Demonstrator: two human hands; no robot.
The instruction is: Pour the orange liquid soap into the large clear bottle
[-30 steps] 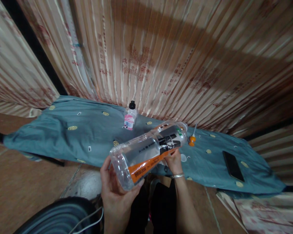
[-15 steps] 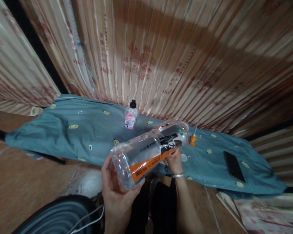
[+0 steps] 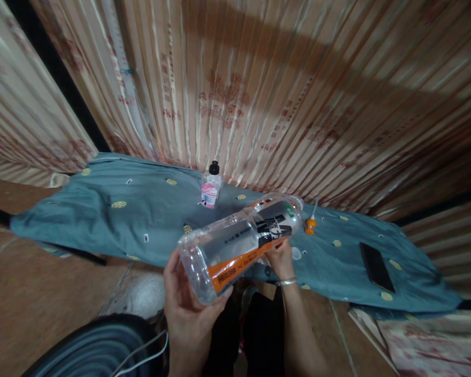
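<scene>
I hold a large clear plastic bottle [image 3: 239, 243] with an orange and black label, tilted on its side above my lap. My left hand [image 3: 188, 309] cups its base from below. My right hand [image 3: 279, 259], with a silver bracelet at the wrist, grips the bottle near its upper end from underneath. The bottle's neck points away from me toward the curtain.
A blue-grey patterned cloth [image 3: 133, 214] lies spread on the floor. On it stand a small bottle with a pink label and black cap [image 3: 211, 186], an orange dropper-like piece [image 3: 310, 224] and a black phone [image 3: 377, 267]. A striped curtain [image 3: 259, 89] hangs behind. A dark ribbed object [image 3: 98, 351] sits at bottom left.
</scene>
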